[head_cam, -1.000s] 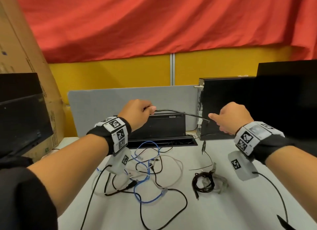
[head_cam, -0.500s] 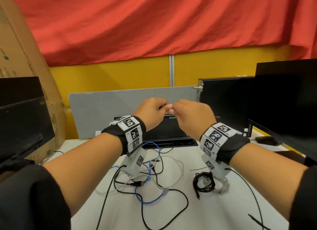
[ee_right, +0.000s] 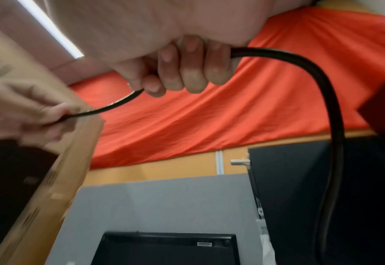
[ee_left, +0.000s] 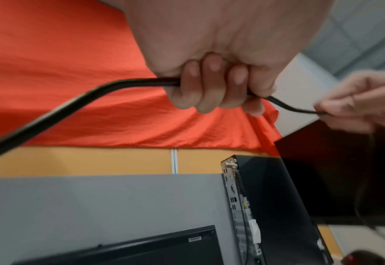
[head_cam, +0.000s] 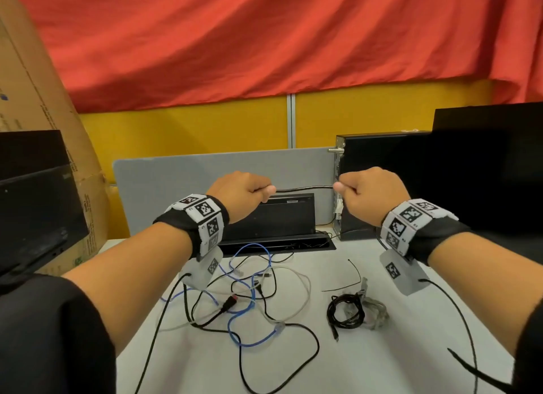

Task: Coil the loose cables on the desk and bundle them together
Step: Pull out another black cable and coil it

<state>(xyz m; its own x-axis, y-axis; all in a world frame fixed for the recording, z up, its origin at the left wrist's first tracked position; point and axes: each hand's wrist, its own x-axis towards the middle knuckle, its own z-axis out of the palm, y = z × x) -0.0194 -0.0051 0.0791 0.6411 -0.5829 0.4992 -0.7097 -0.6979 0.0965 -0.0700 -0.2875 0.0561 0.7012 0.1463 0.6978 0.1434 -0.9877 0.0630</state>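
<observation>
hands apart again, black cable (head_cam: pixel 304 189) spanning grips

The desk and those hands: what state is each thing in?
left hand: gripping the black cable.
right hand: gripping the same cable.
black cable: held up, stretched between both hands.
blue cable: loose, tangled on the desk.
small black cable: coiled, lying on the desk.

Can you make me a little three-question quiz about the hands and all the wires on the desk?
1. True or false: both hands grip one black cable.
2. Which colour is the coiled cable on the desk: A blue, B black, C red?
3. Fill in: the blue cable lies ___ in the tangle.

Key: 1 true, left hand and right hand. 2 B. 3 loose.
</observation>
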